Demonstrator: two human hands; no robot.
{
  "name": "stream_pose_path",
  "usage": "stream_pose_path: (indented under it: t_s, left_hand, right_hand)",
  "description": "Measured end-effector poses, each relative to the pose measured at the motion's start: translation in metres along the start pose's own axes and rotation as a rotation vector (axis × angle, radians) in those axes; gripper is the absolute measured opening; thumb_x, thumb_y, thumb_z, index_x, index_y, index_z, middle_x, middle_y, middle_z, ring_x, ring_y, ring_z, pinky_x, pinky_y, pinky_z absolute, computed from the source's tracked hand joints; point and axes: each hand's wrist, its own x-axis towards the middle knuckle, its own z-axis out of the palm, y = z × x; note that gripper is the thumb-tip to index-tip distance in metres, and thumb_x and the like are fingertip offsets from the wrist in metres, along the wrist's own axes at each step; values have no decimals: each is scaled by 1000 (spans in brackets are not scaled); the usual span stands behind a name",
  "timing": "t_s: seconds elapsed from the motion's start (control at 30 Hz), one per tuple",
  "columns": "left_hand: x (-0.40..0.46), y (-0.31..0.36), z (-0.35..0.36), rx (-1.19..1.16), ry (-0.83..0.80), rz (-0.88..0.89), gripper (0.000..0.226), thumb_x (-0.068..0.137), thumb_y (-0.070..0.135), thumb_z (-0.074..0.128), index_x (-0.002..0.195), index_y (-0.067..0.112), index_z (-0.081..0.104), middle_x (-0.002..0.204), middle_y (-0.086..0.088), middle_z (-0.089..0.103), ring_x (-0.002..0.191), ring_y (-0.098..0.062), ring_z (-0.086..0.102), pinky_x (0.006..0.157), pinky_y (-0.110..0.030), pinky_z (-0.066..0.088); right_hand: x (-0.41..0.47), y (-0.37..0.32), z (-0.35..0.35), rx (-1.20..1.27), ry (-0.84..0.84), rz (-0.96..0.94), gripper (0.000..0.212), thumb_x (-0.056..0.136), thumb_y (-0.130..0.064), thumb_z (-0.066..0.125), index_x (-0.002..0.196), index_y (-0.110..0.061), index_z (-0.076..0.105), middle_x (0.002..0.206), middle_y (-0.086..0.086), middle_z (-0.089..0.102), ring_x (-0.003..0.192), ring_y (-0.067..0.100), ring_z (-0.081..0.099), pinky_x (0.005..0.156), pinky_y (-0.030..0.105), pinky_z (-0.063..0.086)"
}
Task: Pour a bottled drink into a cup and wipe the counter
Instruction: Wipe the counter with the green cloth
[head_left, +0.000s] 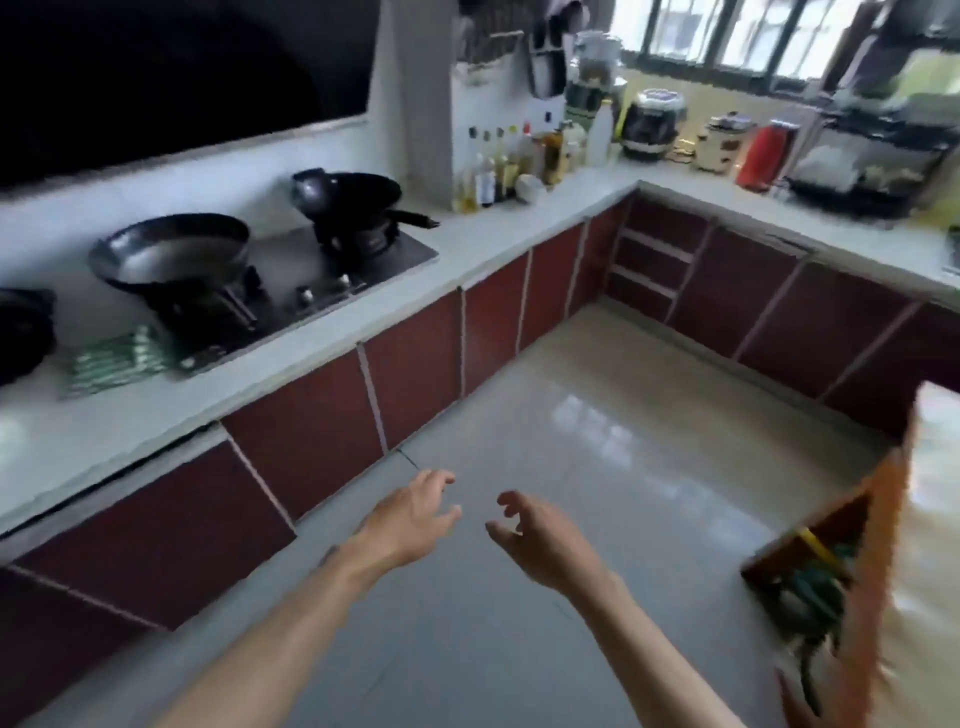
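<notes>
The person is standing in the middle of an L-shaped kitchen, both bare arms reaching forward over the pale tiled floor (597, 467). The left hand (410, 514) is hanging palm down with its fingers loosely spread and holding nothing. The right hand (540, 535) is hovering just beside it, fingers curled like a claw but apart, also gripping nothing. The 2 hands are near each other without touching.

The white counter (467, 228) is running along the left wall and turning at the far corner under the window (727, 36). On it, a black hob (332, 280) is carrying 2 dark pans: a wide wok (171, 249) in front and a smaller pan (358, 195) behind. A green-striped cloth (117, 358) is lying on the counter just beside the hob's near corner. In the corner, a cluster of bottles (504, 166) is standing upright against the wall; whether one of them is the drink, I cannot tell, and the blur is keeping me from picking out any cup. Further right, a rice cooker (652, 124) and a red flask (761, 156) are sitting on the far counter. Dark red cabinet doors (415, 379) are lining the base.
</notes>
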Motion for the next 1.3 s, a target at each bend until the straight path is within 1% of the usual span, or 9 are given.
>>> stream_pose_path:
  t_s: [0.13,0.3,0.5,0.7,0.77,0.9,1.0,1.2,1.3]
  left_hand:
    - [-61,-105,-54,-250,284,-283,23,94,42,47,91,26,64,107,-1,74,106,-25,68,87,-33,51]
    - [-129,-205,-88,-335,525,-565,30,101,32,53,75,21,60,83,-6,74,86,-29,70,68,-34,42]
    - [-160,-297,-105,-384,643,-789,24,101,36,54,91,19,69,96,-1,77,95,-24,72,80,-37,53]
    - [-160,-372,-125,-425,655,-1018,17,101,30,54,86,23,58,91,0,69,93,-23,69,72,-32,43]
    - [-155,-396,-136,-453,667,-1089,11,100,32,53,92,25,57,97,2,67,94,-20,65,80,-31,47]
    - [-146,-444,-156,-356,710,-1170,31,100,34,56,127,18,59,128,-2,64,122,-24,60,99,-36,46]
    - [-140,-476,-168,-275,709,-1183,50,101,37,55,146,16,46,142,-5,57,130,-27,56,105,-40,43]
    - [-141,-592,-184,-35,715,-1079,57,92,30,69,139,2,57,144,-15,60,128,-34,61,104,-48,51]
    - [-158,-636,-184,32,630,-937,61,93,40,47,139,1,58,142,-14,61,125,-31,62,105,-46,51]
  right_hand:
    - [54,-117,51,-51,-128,-178,43,98,-51,54,132,-26,60,129,-5,67,119,16,61,93,29,44]
    - [100,-241,110,-150,-282,-422,40,98,-49,55,127,-23,65,123,-3,71,114,20,65,85,30,48]
    - [165,-339,167,-225,-441,-604,20,96,-38,58,104,-23,69,110,-2,72,103,24,68,82,35,53]
    - [242,-412,216,-363,-619,-726,40,91,-46,52,113,-16,67,115,2,74,108,28,69,88,40,54]
    - [274,-441,230,-383,-656,-736,43,85,-50,51,113,-20,64,113,1,73,109,27,68,87,38,54]
    - [320,-494,253,-441,-659,-727,36,94,-39,56,125,-21,60,121,4,68,113,27,65,90,35,50]
    - [348,-522,270,-460,-639,-756,41,96,-38,60,130,-16,58,128,6,67,118,26,63,95,33,47]
    - [406,-600,310,-464,-533,-687,40,96,-35,61,129,-13,56,128,10,65,120,29,59,96,34,44]
    - [423,-627,327,-470,-486,-581,40,96,-33,62,130,-12,57,132,11,64,123,29,58,97,33,44]
